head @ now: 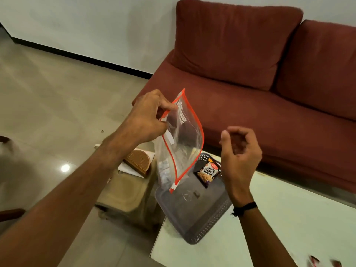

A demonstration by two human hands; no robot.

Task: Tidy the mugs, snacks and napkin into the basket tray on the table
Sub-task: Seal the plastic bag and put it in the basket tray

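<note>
My left hand (149, 116) pinches the top edge of a clear zip bag with an orange rim (183, 139), holding it up over the table's left end. The bag looks empty. My right hand (239, 151) hovers to the right of the bag, fingers loosely curled, holding nothing. Below them the grey perforated basket tray (202, 230) sits on the pale table (289, 228). A black packet of salted peanuts (208, 173) lies in the tray's far end. No mugs are in view.
A red sofa (250, 74) stands behind the table. Left of the table is a low tan stool (125, 191) with a brown wooden semicircle (137, 162) on white paper. A blurred red item (316, 262) lies at the table's near right edge.
</note>
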